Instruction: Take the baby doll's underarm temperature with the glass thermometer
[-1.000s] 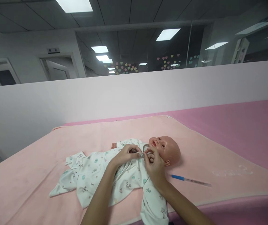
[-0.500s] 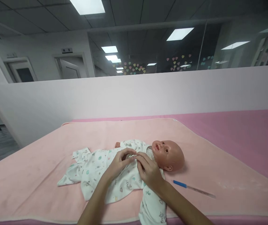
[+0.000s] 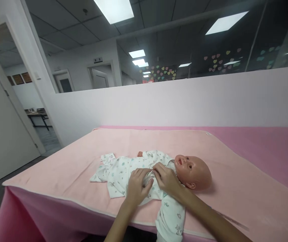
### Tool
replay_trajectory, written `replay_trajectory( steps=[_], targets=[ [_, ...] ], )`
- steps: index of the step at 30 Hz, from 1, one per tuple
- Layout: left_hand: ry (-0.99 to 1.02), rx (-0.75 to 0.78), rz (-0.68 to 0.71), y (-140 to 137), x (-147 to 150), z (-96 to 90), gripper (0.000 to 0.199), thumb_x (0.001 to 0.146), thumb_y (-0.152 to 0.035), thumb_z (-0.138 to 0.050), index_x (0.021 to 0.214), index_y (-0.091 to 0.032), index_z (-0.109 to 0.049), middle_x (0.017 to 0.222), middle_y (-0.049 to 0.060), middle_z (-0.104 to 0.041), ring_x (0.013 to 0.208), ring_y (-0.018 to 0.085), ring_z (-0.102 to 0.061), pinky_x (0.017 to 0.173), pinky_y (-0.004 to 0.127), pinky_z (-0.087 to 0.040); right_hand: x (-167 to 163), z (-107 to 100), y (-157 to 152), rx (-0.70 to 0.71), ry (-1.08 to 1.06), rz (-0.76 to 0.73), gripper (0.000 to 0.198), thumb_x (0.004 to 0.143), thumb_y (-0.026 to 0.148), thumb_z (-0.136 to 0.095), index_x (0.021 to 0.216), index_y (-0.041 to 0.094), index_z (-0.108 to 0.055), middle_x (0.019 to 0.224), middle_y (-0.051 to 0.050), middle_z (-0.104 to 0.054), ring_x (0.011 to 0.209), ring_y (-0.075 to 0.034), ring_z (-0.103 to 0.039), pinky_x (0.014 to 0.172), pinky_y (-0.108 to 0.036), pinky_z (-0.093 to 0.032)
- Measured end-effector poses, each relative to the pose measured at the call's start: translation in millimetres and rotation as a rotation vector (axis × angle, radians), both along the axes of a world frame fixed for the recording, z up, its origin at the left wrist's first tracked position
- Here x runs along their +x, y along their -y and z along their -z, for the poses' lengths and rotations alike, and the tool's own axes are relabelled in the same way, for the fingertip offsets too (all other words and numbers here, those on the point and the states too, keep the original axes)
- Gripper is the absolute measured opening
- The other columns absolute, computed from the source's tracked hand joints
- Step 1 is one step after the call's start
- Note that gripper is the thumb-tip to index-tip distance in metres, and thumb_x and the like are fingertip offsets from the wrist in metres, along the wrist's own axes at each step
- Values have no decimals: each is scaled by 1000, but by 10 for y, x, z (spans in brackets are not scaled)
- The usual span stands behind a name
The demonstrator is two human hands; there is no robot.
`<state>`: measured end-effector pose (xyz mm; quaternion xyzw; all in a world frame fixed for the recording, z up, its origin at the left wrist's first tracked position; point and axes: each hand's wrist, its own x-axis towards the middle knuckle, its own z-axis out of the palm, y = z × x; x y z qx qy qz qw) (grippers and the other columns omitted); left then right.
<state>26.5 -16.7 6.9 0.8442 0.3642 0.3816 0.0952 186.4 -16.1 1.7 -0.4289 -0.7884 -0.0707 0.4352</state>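
A baby doll [image 3: 193, 170] lies on its back, its head to the right, in a white romper [image 3: 120, 173] with small green and grey prints. My left hand [image 3: 139, 186] rests on the romper's front, its thumb spread away from the fingers. Beside it, my right hand [image 3: 166, 178] has its fingers bent together at the chest, pinching the romper cloth. The fingertips of both hands nearly meet there. One sleeve [image 3: 170, 218] hangs toward me over the near edge. What lies under my fingers is hidden.
A peach blanket [image 3: 65, 174] covers the pink-draped table. By my right forearm shows a thin clear rod [image 3: 234, 222], its blue end mostly hidden. A white half-wall [image 3: 184, 104] with glass above stands behind; a door [image 3: 5, 124] is at left.
My view has turned left, so everything sits further right. My left hand has flattened onto the romper with its thumb apart. My right forearm now covers most of the blue-ended rod.
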Motion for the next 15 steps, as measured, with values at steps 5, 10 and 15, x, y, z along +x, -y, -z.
replay_trajectory(
  steps=[5, 10, 15],
  targets=[
    [-40, 134, -54, 8, 37, 66, 23, 83, -25, -45, 101, -20, -57, 101, 7, -61, 92, 20, -53, 80, 35, -40, 5, 86, -31, -6, -107, -15, 16, 89, 19, -35, 85, 19, -51, 75, -2, -58, 64, -13, -56, 60, -24, -43],
    [-7, 109, -94, 22, 60, 58, 21, 84, -28, -44, 96, -20, -58, 97, 6, -62, 89, 19, -54, 79, 33, -40, 15, 93, -14, 24, -190, -57, 16, 85, 17, -41, 82, 19, -56, 73, -3, -60, 64, -13, -56, 59, -24, -44],
    [38, 51, -153, 33, 127, 48, 22, 84, -34, -44, 93, -20, -58, 92, 5, -61, 87, 19, -53, 78, 33, -39, 26, 90, -30, 39, -247, -106, 16, 81, 15, -44, 80, 19, -59, 74, -3, -61, 67, -14, -57, 60, -24, -45]
  ],
)
